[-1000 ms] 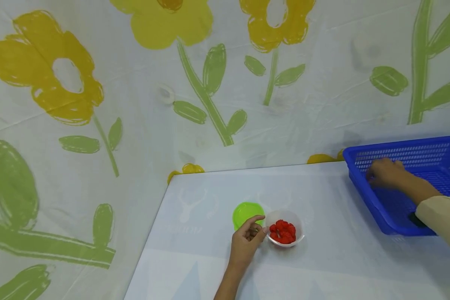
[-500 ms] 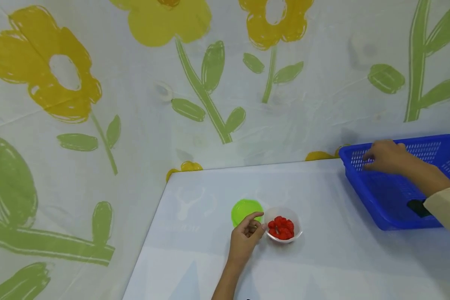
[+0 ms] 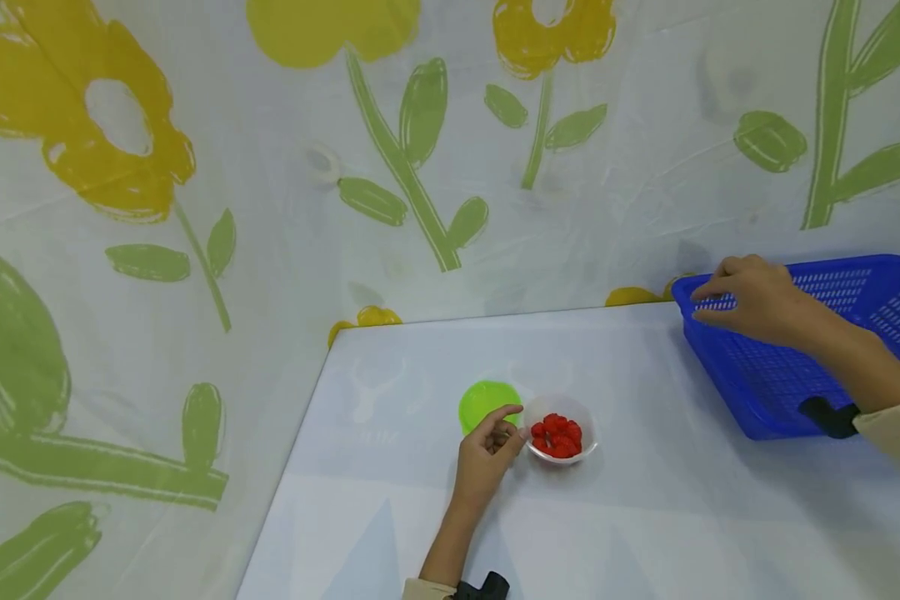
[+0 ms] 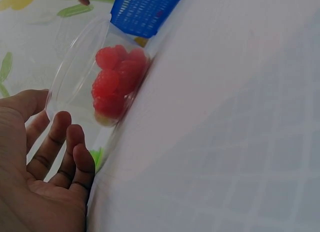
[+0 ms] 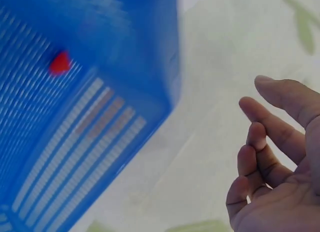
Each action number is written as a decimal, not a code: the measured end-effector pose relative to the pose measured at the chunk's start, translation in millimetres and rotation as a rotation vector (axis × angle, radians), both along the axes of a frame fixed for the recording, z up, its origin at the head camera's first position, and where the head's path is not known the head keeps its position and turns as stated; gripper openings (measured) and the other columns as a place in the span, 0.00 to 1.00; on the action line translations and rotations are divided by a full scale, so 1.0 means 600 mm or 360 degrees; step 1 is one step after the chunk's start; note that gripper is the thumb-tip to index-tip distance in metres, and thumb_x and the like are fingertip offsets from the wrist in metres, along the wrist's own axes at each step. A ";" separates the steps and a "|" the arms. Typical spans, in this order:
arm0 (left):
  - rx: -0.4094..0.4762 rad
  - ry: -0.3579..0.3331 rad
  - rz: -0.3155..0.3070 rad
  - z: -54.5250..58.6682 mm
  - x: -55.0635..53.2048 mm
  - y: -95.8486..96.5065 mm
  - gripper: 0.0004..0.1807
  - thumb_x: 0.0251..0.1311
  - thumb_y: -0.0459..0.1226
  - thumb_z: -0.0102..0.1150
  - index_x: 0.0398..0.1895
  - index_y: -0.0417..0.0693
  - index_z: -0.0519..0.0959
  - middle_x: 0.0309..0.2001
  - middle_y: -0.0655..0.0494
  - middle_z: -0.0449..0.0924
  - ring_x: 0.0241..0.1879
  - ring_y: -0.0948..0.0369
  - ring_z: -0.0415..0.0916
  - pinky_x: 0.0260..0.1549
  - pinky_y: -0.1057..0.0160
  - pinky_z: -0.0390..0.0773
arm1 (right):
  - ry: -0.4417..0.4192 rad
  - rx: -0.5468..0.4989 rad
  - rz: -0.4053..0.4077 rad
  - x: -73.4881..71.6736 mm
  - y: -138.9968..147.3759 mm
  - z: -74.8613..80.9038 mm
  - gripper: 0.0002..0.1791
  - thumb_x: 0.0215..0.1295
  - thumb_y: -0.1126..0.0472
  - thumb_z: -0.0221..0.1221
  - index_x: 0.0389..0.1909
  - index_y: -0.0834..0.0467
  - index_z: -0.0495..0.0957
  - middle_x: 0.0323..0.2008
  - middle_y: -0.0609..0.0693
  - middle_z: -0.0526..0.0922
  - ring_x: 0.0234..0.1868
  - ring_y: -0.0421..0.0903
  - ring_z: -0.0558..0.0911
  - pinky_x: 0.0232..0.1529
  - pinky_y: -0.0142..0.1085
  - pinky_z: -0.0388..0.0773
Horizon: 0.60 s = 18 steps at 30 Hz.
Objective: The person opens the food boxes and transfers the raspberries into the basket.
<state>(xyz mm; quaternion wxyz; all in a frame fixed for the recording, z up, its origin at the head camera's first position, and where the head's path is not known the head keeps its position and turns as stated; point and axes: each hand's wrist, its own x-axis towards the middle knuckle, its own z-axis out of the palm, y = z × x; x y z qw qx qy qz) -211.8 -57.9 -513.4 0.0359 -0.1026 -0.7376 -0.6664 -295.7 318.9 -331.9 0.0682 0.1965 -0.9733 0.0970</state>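
A clear plastic bowl (image 3: 579, 454) on the white table holds several red, bumpy, raspberry-like pieces (image 4: 120, 77). At its left rim, my left hand (image 3: 482, 462) pinches the edge lightly between thumb and index finger; the other fingers are loosely curled. Behind this hand lies a round bright-green lid (image 3: 486, 402), partly covered by the fingers. Over the left end of the blue basket (image 3: 720, 379) is my right hand (image 3: 757, 302), its thumb and index finger apart and nothing between them. Inside the basket, the right wrist view shows one red piece (image 5: 60, 64).
The basket stands at the table's (image 3: 645, 517) right, close to the wall. A white sheet (image 3: 607, 208) printed with yellow flowers hangs along the back and left. Dark wrist devices sit at both sleeves, the right one (image 3: 828, 417) overlapping the basket in the head view.
My right hand has risen from inside the basket to above its left rim, fingers spreading apart. The left hand stays at the bowl, and the head view has tilted slightly down.
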 end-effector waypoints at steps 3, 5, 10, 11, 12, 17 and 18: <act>-0.0001 -0.0011 0.0000 -0.001 0.000 -0.002 0.18 0.64 0.41 0.67 0.56 0.55 0.82 0.34 0.57 0.80 0.31 0.61 0.75 0.29 0.70 0.75 | 0.0094 -0.0070 0.0108 0.017 -0.032 -0.008 0.12 0.54 0.63 0.74 0.40 0.59 0.88 0.37 0.53 0.76 0.42 0.57 0.72 0.34 0.48 0.60; -0.0003 -0.0016 0.0001 -0.001 -0.001 -0.002 0.18 0.63 0.42 0.68 0.56 0.56 0.82 0.34 0.57 0.80 0.30 0.61 0.75 0.29 0.71 0.75 | 0.0175 -0.0123 0.0190 0.027 -0.053 -0.016 0.11 0.51 0.64 0.75 0.37 0.57 0.89 0.35 0.51 0.75 0.40 0.55 0.72 0.33 0.46 0.59; 0.0008 -0.0028 -0.0001 0.000 0.000 -0.003 0.18 0.63 0.42 0.68 0.56 0.58 0.82 0.34 0.57 0.80 0.30 0.62 0.75 0.29 0.71 0.75 | 0.0249 -0.0222 0.0317 0.050 -0.107 -0.035 0.11 0.48 0.66 0.76 0.34 0.55 0.89 0.33 0.46 0.76 0.39 0.50 0.72 0.34 0.45 0.61; 0.0012 -0.0029 -0.0001 0.000 0.001 -0.002 0.18 0.63 0.42 0.68 0.56 0.58 0.82 0.34 0.57 0.80 0.30 0.62 0.75 0.29 0.71 0.75 | 0.0245 -0.0232 0.0334 0.054 -0.117 -0.039 0.11 0.48 0.66 0.76 0.34 0.55 0.89 0.33 0.46 0.76 0.39 0.50 0.72 0.35 0.45 0.61; 0.0018 -0.0028 -0.0001 0.000 0.001 -0.002 0.18 0.63 0.41 0.68 0.56 0.57 0.82 0.34 0.57 0.80 0.30 0.61 0.75 0.29 0.71 0.75 | 0.0231 -0.0243 0.0341 0.058 -0.126 -0.042 0.11 0.48 0.66 0.76 0.34 0.55 0.89 0.33 0.45 0.76 0.39 0.49 0.72 0.35 0.45 0.62; 0.0032 -0.0026 0.0000 0.001 0.001 0.001 0.17 0.63 0.41 0.68 0.56 0.55 0.82 0.34 0.56 0.80 0.30 0.62 0.74 0.29 0.71 0.75 | 0.0127 -0.0255 0.0359 0.081 -0.166 -0.055 0.11 0.51 0.63 0.75 0.37 0.53 0.89 0.35 0.46 0.76 0.42 0.49 0.73 0.37 0.45 0.63; 0.0031 -0.0028 -0.0001 0.001 0.000 0.002 0.17 0.63 0.41 0.67 0.56 0.55 0.82 0.34 0.56 0.80 0.29 0.62 0.74 0.28 0.71 0.74 | 0.0106 -0.0259 0.0354 0.086 -0.172 -0.058 0.11 0.52 0.63 0.75 0.38 0.53 0.88 0.35 0.46 0.76 0.43 0.49 0.73 0.38 0.45 0.63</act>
